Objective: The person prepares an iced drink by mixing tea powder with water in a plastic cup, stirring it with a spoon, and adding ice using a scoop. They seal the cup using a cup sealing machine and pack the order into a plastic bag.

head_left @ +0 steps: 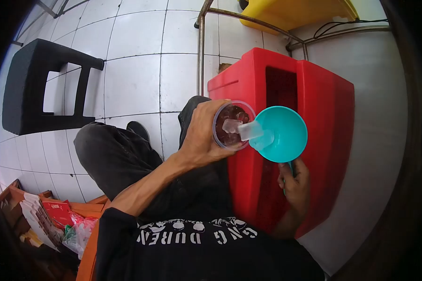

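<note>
My left hand (pixel 203 133) is wrapped round a clear plastic cup (pixel 231 145) that holds a dark reddish-brown drink with ice in it. In my right hand (pixel 295 185) is the handle of a turquoise scoop (pixel 286 133), its bowl tilted toward the cup. Ice cubes (pixel 251 130) bridge the gap from the scoop's lip to the cup's mouth, some still in the bowl. Both stand above a red cooler box (pixel 326 112) whose top has a dark opening, partly hidden beneath the scoop and my right hand.
A black plastic stool (pixel 28 89) lies at the left on the white tiled floor (pixel 131 37). Behind the cooler are a metal frame (pixel 201 56) and a yellow container (pixel 300 14). An orange wooden shelf (pixel 86 253) with papers and plastic bags is at lower left.
</note>
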### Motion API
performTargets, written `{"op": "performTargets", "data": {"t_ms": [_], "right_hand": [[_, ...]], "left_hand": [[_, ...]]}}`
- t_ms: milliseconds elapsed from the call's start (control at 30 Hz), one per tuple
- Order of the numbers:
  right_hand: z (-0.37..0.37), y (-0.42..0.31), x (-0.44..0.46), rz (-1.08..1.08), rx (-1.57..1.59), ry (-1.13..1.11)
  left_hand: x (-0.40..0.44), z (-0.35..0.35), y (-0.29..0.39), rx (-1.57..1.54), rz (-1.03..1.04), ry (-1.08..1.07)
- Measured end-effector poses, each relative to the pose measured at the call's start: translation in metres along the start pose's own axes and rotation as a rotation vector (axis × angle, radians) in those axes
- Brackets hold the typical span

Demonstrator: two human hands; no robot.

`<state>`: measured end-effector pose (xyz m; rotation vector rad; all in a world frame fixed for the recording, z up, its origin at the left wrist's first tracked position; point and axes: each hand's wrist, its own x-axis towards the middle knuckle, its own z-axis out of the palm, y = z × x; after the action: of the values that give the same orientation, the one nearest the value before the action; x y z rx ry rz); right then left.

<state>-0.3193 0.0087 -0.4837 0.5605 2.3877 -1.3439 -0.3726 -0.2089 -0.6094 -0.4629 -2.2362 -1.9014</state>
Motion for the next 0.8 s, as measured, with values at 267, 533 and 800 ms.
{"op": "performTargets", "data": {"t_ms": [267,533,800], "right_hand": [[-0.002,0.035,0.013,0.011,0.384,-0.16],[-0.024,0.079,0.005,0.071,0.23,0.062],[-0.006,0.11,0.009,0.309,-0.468,0.092]], "left_hand": [[0.001,-0.002,0.006,-0.02,0.03,0.084],[0.009,-0.012,0.007,0.093,0.196,0.202],[0.011,-0.012,0.005,-0.021,0.062,0.264]]}}
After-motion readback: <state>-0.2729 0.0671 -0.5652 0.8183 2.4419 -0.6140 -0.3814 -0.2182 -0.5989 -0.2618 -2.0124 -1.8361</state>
